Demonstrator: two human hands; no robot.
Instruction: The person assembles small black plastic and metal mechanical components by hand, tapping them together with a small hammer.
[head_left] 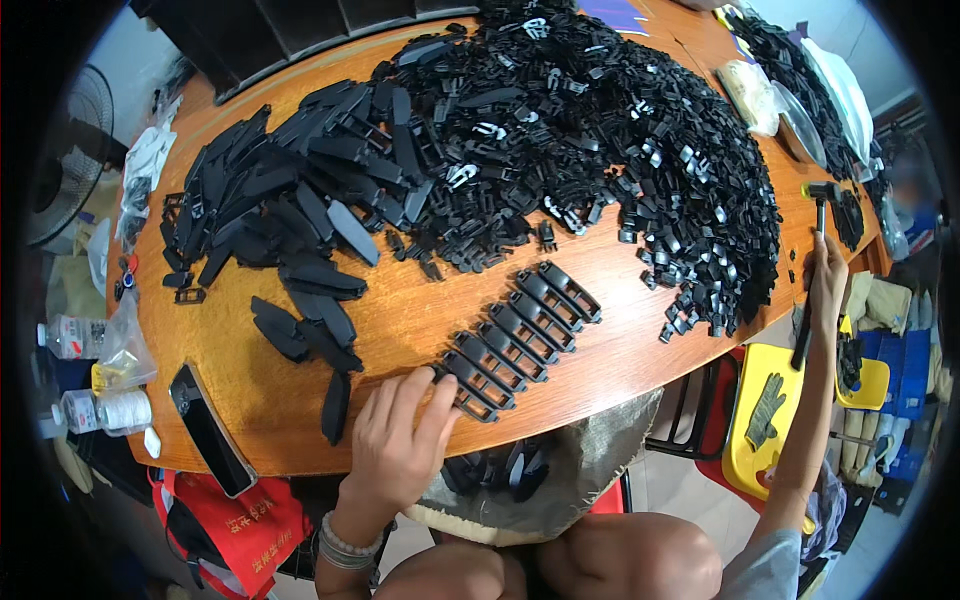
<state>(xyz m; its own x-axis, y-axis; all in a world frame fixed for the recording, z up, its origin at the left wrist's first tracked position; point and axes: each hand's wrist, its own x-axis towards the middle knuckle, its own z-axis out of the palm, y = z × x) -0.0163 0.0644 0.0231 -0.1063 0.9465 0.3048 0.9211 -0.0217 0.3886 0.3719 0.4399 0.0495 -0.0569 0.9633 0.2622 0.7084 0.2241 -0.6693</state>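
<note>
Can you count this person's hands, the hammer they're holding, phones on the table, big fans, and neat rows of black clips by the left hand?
Hands: 2, left hand and right hand
Hammer: 1
Phone: 1
Fan: 1
Row of black clips: 1
Total: 6

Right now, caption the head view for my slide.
Before a heap of black parts on a wooden table, left hand touches a row of black pieces; right hand grips a hammer.
</note>
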